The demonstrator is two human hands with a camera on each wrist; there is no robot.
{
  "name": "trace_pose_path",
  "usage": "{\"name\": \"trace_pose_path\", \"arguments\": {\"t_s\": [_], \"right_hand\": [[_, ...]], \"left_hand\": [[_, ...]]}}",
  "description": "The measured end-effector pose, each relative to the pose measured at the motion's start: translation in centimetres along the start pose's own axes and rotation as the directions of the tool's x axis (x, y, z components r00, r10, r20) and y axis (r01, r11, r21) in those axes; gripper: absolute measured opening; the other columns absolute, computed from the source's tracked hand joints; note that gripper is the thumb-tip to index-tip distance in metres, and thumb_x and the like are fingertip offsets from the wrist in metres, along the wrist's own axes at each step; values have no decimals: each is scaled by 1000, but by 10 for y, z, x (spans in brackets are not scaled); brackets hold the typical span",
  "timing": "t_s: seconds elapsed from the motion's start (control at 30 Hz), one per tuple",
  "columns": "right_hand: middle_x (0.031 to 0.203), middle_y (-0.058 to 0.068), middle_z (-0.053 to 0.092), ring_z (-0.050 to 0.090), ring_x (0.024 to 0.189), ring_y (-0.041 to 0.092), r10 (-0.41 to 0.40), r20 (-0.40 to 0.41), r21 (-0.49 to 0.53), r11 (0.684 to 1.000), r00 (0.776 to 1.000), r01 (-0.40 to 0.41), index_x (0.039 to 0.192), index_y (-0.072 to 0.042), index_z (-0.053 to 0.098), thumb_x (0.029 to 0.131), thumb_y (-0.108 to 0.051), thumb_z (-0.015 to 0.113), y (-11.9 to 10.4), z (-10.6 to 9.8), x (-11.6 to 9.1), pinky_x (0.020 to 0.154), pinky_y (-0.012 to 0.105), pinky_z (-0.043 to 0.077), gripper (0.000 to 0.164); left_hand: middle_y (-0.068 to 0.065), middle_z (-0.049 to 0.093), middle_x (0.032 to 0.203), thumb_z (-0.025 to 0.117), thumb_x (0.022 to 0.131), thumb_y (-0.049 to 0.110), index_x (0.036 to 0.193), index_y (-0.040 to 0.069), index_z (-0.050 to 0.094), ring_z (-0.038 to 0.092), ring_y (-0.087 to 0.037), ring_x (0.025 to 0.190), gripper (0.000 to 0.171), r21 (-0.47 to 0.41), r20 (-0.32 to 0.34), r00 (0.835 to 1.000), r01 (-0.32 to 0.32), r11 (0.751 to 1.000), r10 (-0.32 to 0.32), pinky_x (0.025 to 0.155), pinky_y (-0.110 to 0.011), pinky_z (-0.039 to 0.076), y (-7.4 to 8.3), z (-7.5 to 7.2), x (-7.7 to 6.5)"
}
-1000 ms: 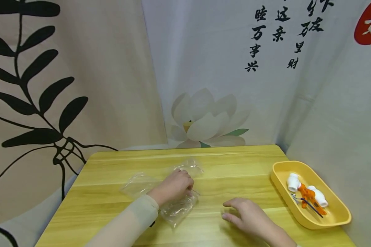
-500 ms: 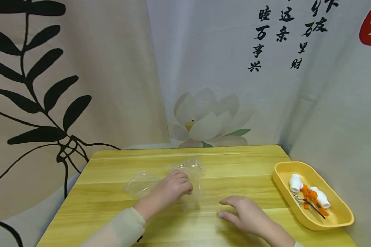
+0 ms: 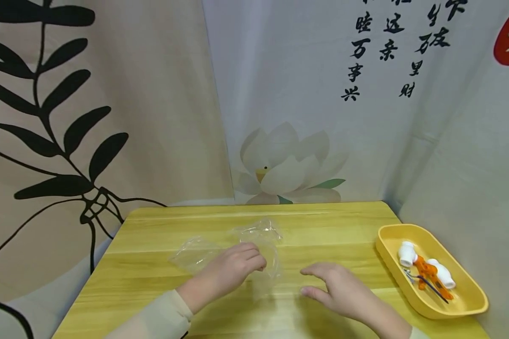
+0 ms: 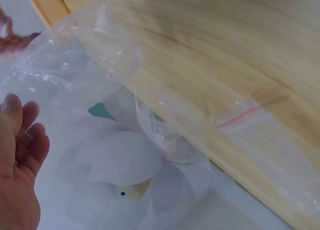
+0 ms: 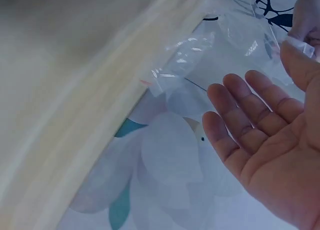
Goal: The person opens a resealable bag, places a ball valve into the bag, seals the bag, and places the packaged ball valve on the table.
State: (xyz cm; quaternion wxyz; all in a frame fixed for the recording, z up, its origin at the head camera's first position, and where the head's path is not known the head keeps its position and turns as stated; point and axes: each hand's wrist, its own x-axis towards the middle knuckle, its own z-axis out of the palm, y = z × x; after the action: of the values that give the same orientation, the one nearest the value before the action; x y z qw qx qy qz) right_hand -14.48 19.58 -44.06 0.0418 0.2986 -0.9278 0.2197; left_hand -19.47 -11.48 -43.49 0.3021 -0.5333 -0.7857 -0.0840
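Past a flat bag (image 3: 195,254) on the worktop (image 3: 127,268), the left hand (image 3: 235,264) pinches a see-through bag (image 4: 65,65) raised between the hands, apparently midway through handling; next probably calls for the right hand (image 3: 339,288), relaxed and holding nothing, to take its edge.

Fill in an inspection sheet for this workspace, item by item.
Surface: wood-grain tabletop.
Job's things: a clear bag in the left hand; another bag with a red strip lies on the tabletop; total count unclear.
Clutter: yellow tray at right, holding white pieces and an orange item.
Hands: left pinches the clear bag; right hand is open, holding nothing.
Cables: none clearly seen; a dark curve at lower left may be print.
Surroundings: pale cloth behind, printed with leaves, a flower and writing.
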Motion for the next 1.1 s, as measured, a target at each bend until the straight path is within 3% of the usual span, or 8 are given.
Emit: {"name": "trace_pose_path", "arguments": {"t_s": [0.13,0.27,0.43,0.53,0.63,0.9,1.0,1.1], "right_hand": [[126,2,79,76,117,25,-19,-11,-24,1000,1000,19,129,-11,75,102,-48,70,-4,-16,4,97,47,64,46],[127,1,77,75,114,24,-151,-107,-112,984,983,139,132,-12,72,99,-41,77,-9,-29,10,94,45,64,45],[137,2,72,73,116,22,-415,-239,-283,895,878,346,141,-14,66,87,-36,89,-22,-41,22,94,42,64,62],[143,3,68,71,118,21,-539,-211,-367,817,816,445,142,-15,64,79,-33,94,-31,-44,31,94,41,63,72],[143,1,67,69,115,19,-609,-143,-428,749,780,506,139,-17,66,73,-31,98,-37,-44,39,94,37,62,75],[99,-15,69,60,84,6,-630,5,-435,698,776,569,90,-23,65,67,-29,98,-39,-37,52,80,22,51,41],[75,-18,56,43,69,3,-611,74,-458,681,788,571,76,-24,52,66,-30,97,-38,-36,52,72,18,38,47],[63,-17,46,33,64,5,-572,152,-520,647,806,557,77,-24,50,70,-38,96,-37,-35,51,69,18,30,48]], "left_hand": [[10,68,92,82,83,1,97,16,68,63,-4,90,24,20,5,1000,-28,999,28,87,-14,56,1,-5,1],[9,66,92,80,87,5,96,16,68,62,-5,89,19,31,6,999,-50,998,49,83,-13,56,2,-10,4],[8,66,93,81,87,5,95,16,67,62,-6,90,20,45,-8,998,-66,997,67,83,-13,55,3,-17,9],[8,67,93,81,86,3,95,16,67,63,-7,91,21,52,-5,996,-84,995,84,85,-14,56,3,-20,13],[9,68,93,78,89,2,96,16,67,63,-7,92,19,54,16,995,-104,993,103,85,-15,56,5,-23,15],[10,64,87,57,104,1,92,16,62,59,-7,88,20,157,28,974,-225,962,223,83,-17,52,9,-26,21],[11,61,83,50,108,7,90,17,59,55,-7,82,23,175,57,971,-239,955,233,77,-18,47,12,-24,20],[14,61,77,62,107,23,88,20,59,52,-6,76,19,174,132,967,-239,955,218,71,-19,40,17,-21,19]]}}
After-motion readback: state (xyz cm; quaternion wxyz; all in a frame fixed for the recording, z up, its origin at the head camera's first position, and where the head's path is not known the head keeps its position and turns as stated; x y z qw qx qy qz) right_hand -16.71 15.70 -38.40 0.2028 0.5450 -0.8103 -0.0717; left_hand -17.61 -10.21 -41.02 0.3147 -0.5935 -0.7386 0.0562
